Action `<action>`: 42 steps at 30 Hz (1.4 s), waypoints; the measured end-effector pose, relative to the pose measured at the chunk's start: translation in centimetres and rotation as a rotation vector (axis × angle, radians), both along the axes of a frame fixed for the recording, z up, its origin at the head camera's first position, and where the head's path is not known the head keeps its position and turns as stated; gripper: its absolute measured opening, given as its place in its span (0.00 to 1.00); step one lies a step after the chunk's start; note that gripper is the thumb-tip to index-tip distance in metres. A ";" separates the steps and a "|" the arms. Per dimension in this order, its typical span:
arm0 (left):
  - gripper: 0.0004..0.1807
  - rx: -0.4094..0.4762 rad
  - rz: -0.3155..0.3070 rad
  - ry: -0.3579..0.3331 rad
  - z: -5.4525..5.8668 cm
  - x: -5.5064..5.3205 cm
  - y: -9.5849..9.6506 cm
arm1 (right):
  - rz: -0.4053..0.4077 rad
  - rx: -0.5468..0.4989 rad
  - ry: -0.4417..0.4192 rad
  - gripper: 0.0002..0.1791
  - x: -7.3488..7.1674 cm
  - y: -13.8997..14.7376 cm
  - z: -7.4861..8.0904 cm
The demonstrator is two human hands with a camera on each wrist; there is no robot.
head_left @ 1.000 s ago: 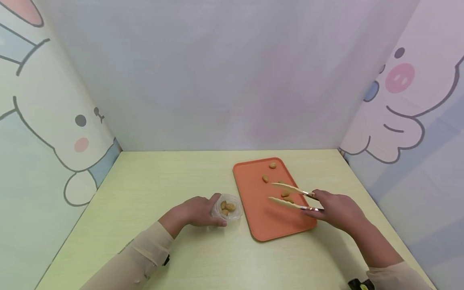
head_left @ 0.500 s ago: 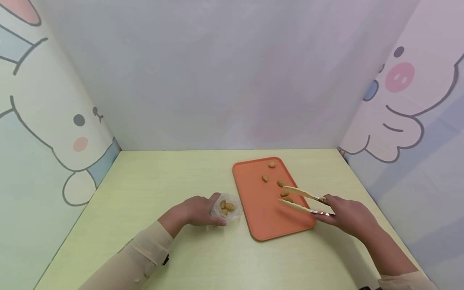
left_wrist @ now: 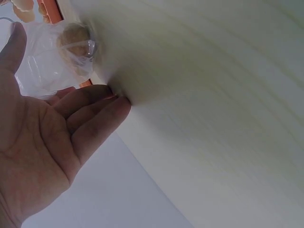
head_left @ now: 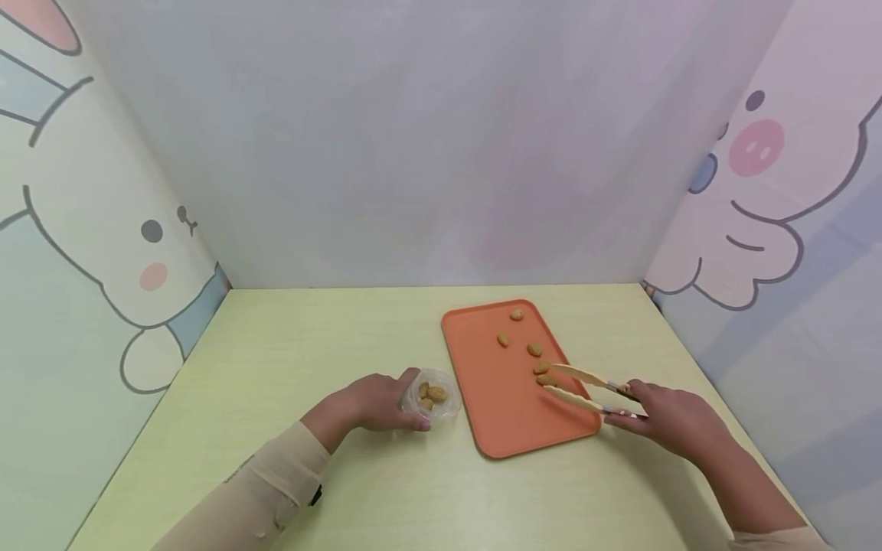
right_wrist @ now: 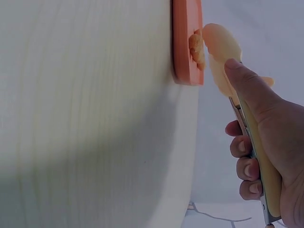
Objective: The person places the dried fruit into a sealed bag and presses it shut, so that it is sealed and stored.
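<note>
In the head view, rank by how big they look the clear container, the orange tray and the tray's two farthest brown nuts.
1. Orange tray
2. Clear container
3. Farthest nut and second-farthest nut: too alike to rank

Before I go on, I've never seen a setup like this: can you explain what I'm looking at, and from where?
There is no machine here: a person is working with two bare hands. The head picture comes from a camera worn on the head, looking forward and down at the table. The other two come from cameras worn on each wrist, so the table looks tipped there.

The left hand holds a clear container, with a few brown nut-like pieces inside. The right hand grips the tongs, whose tips are apart over the right side of the orange tray. Five similar pieces lie on that tray. Whether the tongs touch any of them, I can't tell.
</note>
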State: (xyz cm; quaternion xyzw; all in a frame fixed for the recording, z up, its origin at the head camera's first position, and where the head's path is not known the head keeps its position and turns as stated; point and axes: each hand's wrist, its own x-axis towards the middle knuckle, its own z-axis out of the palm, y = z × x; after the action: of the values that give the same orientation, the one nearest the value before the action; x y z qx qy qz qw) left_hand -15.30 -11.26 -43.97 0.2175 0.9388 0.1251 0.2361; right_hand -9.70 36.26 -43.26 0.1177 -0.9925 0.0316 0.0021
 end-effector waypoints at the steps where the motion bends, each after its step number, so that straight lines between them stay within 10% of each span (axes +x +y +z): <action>1: 0.55 0.001 0.001 0.000 0.0 0.0 0.0 | -0.001 0.002 -0.007 0.31 0.0 0.0 0.0; 15: 0.56 0.000 0.002 -0.005 0.0 0.1 0.0 | 0.016 0.004 -0.094 0.25 -0.1 0.1 -0.4; 42: 0.55 0.002 0.000 0.000 0.3 0.0 0.0 | 0.039 -0.056 0.063 0.23 -0.7 -0.4 -1.7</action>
State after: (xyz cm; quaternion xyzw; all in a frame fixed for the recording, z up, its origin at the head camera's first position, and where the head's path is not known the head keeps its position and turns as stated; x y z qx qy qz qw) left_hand -15.26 -11.26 -43.69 0.2176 0.9388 0.1260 0.2356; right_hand -10.39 35.86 -44.97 0.1380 -0.9882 0.0557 0.0359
